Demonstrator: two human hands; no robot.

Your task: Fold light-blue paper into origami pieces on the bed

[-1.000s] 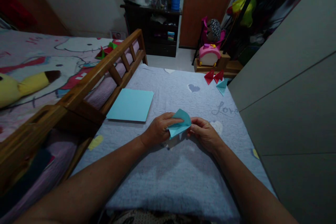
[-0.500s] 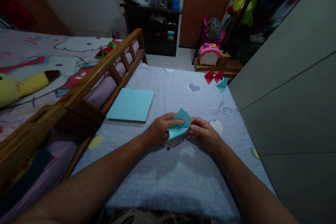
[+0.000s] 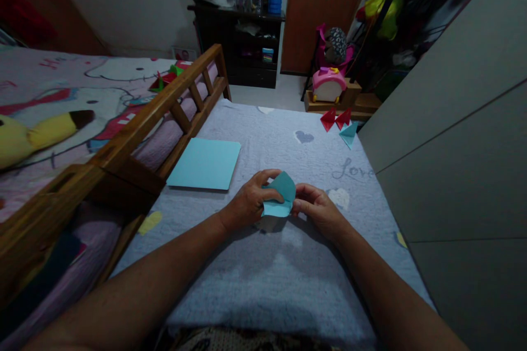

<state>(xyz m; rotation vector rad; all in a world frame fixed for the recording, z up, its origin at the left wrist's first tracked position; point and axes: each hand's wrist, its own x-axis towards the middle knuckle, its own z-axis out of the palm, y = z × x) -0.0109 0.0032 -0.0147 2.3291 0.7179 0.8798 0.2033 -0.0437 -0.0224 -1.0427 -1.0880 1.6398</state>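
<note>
A small folded piece of light-blue paper (image 3: pixel 284 186) is held just above the bed, between both hands. My left hand (image 3: pixel 253 200) grips it from the left, with the thumb pressed into its fold and the other fingers behind. On the right edge of the paper, my right hand (image 3: pixel 313 205) pinches with thumb and fingertips. A flat stack of light-blue paper sheets (image 3: pixel 205 163) lies to the left, beyond my left hand. Farther off on the right sit red folded paper pieces (image 3: pixel 328 120) and a light-blue folded paper piece (image 3: pixel 348 135).
A grey-blue bedsheet (image 3: pixel 263 274) covers the surface beneath my hands. The wooden bed rail (image 3: pixel 164 104) runs along the left side, and a pale cabinet (image 3: pixel 453 148) stands at the right. Past the far edge are a dark shelf unit (image 3: pixel 247 60) and a pink toy case (image 3: pixel 329 85).
The paper's flaps have opened wider and its right edge bends more. My left thumb has moved deeper into the fold, and the left fingers have risen behind it.
</note>
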